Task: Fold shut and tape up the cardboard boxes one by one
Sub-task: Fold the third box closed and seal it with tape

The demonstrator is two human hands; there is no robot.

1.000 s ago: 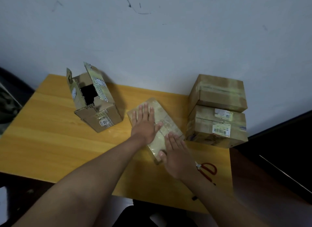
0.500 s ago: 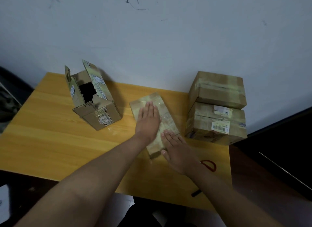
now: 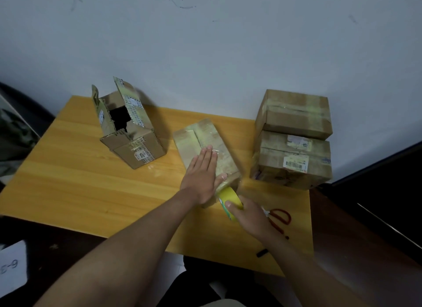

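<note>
Gripping tape roll [image 3: 229,198]; paper [image 3: 12,266] reads "6-3".

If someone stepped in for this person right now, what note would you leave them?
Left hand: flat, pressing on the middle box.
Right hand: grips the tape roll at that box's near end.
Table: open box at left, flaps up; two stacked boxes at right, taped; scissors by the right hand.
Done: the stacked pair looks sealed.
Left: finish taping the middle box, probably cut the tape, then fold and tape the open box.
</note>
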